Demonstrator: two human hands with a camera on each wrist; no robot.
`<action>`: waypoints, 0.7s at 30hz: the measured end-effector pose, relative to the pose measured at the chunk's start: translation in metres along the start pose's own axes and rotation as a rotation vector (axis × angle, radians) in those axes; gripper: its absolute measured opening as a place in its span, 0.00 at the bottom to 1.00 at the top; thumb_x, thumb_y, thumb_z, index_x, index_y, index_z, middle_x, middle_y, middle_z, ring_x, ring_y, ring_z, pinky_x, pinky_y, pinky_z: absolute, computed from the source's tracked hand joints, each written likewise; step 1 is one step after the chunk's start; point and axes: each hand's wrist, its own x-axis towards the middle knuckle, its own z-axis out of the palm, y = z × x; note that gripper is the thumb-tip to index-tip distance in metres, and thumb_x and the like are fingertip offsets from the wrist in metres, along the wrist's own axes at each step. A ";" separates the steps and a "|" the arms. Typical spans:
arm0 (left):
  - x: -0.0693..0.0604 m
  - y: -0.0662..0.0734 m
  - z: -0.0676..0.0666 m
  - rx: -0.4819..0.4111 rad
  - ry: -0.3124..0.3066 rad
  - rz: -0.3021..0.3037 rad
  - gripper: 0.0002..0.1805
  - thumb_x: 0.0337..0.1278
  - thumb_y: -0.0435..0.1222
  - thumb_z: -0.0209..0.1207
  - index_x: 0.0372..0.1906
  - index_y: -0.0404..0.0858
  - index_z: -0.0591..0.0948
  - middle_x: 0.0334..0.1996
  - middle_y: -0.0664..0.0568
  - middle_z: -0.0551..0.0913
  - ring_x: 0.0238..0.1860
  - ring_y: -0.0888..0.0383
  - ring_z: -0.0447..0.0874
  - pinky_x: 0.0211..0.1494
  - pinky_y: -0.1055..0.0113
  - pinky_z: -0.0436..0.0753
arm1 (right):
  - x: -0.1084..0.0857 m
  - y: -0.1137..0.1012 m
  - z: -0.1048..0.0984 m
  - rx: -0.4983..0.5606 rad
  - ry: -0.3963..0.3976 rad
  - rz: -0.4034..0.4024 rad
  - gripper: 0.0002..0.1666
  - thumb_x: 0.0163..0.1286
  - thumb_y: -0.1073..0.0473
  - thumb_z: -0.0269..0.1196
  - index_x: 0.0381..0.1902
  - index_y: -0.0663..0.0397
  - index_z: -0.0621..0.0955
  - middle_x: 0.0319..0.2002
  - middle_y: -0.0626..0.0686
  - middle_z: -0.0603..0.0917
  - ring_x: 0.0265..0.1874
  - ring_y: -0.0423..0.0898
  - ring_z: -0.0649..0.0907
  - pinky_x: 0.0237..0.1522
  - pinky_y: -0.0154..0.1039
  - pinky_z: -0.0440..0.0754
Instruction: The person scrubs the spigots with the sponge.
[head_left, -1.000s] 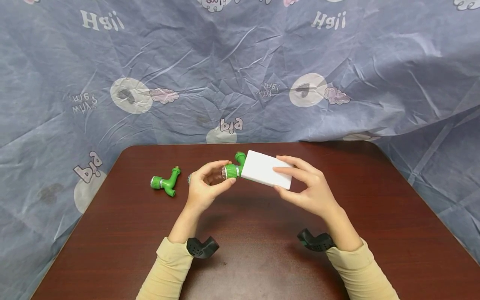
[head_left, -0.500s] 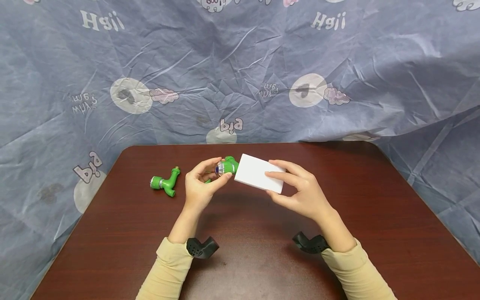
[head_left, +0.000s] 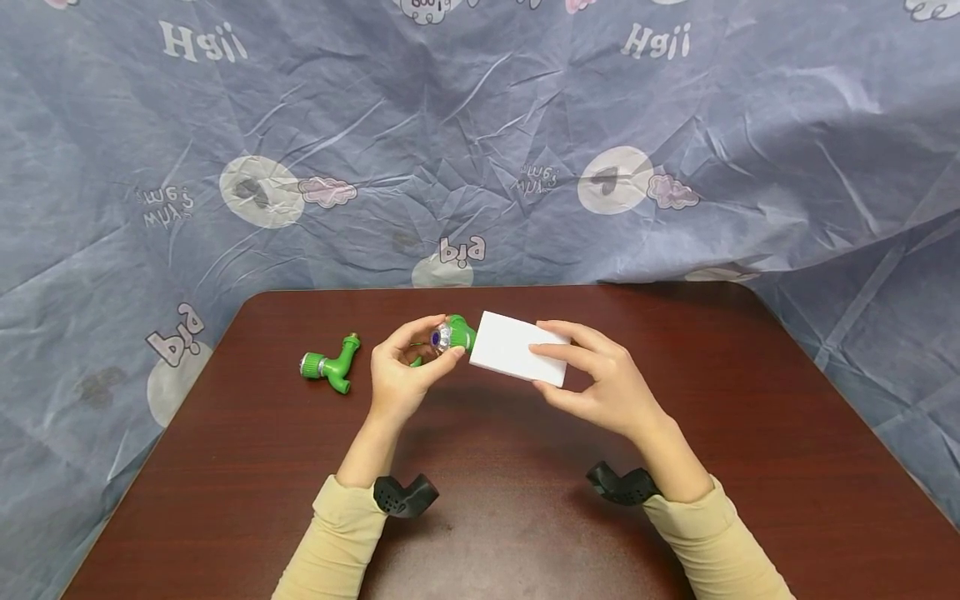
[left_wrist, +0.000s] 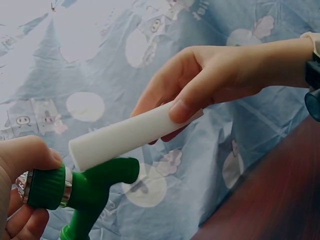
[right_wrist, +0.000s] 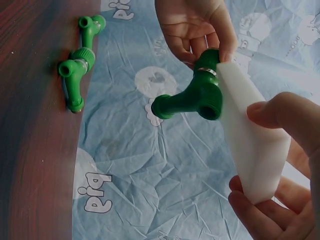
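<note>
- Plainly, the largest thing around you is the one printed cloth [head_left: 480,133], which hangs behind the table's far edge.
- Your one table [head_left: 757,417] is brown; its far edge runs just beyond your hands, and surface stretches from your right hand to the right edge, giving you room sideways and toward yourself.
- Your two hands are raised over it. Your left hand [head_left: 396,377] pinches a knob, thumb and fingers parted only by its thickness; your right hand [head_left: 611,371] spans the block, thumb on one face, fingers on the other.
- You have one white block [head_left: 517,348], tilted, its end at the held tap; the left wrist view shows its narrow side, while from your head you see the broad face.
- You have three green taps: the held tap [left_wrist: 92,192] between your hands, its spout hidden from the head view; the far-left tap [head_left: 341,364] on the table; and the second table tap [right_wrist: 74,87], mostly behind your left hand from above but plain at the right wrist.
</note>
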 end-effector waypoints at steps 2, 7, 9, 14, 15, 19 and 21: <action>0.000 0.007 0.002 0.006 -0.016 0.016 0.22 0.35 0.16 0.67 0.44 0.21 0.80 0.40 0.31 0.80 0.33 0.62 0.79 0.32 0.69 0.80 | 0.000 0.000 0.000 0.015 0.003 0.006 0.18 0.54 0.55 0.68 0.43 0.53 0.85 0.51 0.57 0.80 0.48 0.51 0.80 0.51 0.34 0.74; -0.001 0.016 0.004 -0.011 -0.048 0.033 0.21 0.35 0.15 0.66 0.43 0.18 0.79 0.40 0.29 0.78 0.32 0.62 0.79 0.33 0.73 0.79 | 0.001 0.000 -0.001 0.062 0.038 0.029 0.20 0.49 0.61 0.69 0.43 0.55 0.85 0.52 0.56 0.80 0.48 0.51 0.80 0.52 0.29 0.73; -0.001 0.016 0.004 -0.032 -0.065 0.045 0.22 0.34 0.14 0.66 0.43 0.17 0.78 0.41 0.27 0.77 0.33 0.61 0.80 0.33 0.73 0.79 | 0.001 0.000 -0.001 0.072 0.047 0.038 0.21 0.48 0.63 0.69 0.44 0.55 0.85 0.52 0.56 0.80 0.49 0.51 0.80 0.51 0.29 0.73; -0.001 0.007 0.004 -0.073 -0.101 0.072 0.24 0.32 0.12 0.65 0.44 0.16 0.77 0.42 0.26 0.77 0.36 0.61 0.80 0.36 0.71 0.81 | 0.002 -0.002 0.000 0.093 0.074 0.065 0.22 0.44 0.67 0.70 0.43 0.56 0.85 0.52 0.56 0.80 0.48 0.52 0.79 0.50 0.28 0.73; -0.001 0.004 0.003 -0.080 -0.105 0.069 0.24 0.32 0.12 0.65 0.45 0.17 0.77 0.42 0.27 0.77 0.36 0.62 0.80 0.36 0.70 0.81 | 0.002 -0.002 0.000 0.097 0.081 0.070 0.23 0.43 0.68 0.71 0.42 0.57 0.85 0.51 0.57 0.80 0.48 0.52 0.79 0.50 0.28 0.73; -0.001 -0.008 0.002 -0.093 -0.113 0.055 0.25 0.32 0.13 0.66 0.45 0.20 0.78 0.43 0.31 0.78 0.38 0.61 0.80 0.38 0.68 0.81 | 0.007 -0.011 -0.003 0.124 0.118 0.074 0.23 0.39 0.73 0.71 0.39 0.63 0.84 0.48 0.63 0.80 0.46 0.55 0.80 0.49 0.27 0.73; -0.002 -0.010 0.002 -0.099 -0.121 0.046 0.25 0.32 0.14 0.67 0.45 0.22 0.79 0.44 0.33 0.78 0.39 0.59 0.81 0.40 0.68 0.81 | 0.012 -0.021 -0.005 0.138 0.129 0.071 0.22 0.38 0.75 0.71 0.38 0.66 0.84 0.47 0.66 0.80 0.44 0.58 0.80 0.48 0.27 0.74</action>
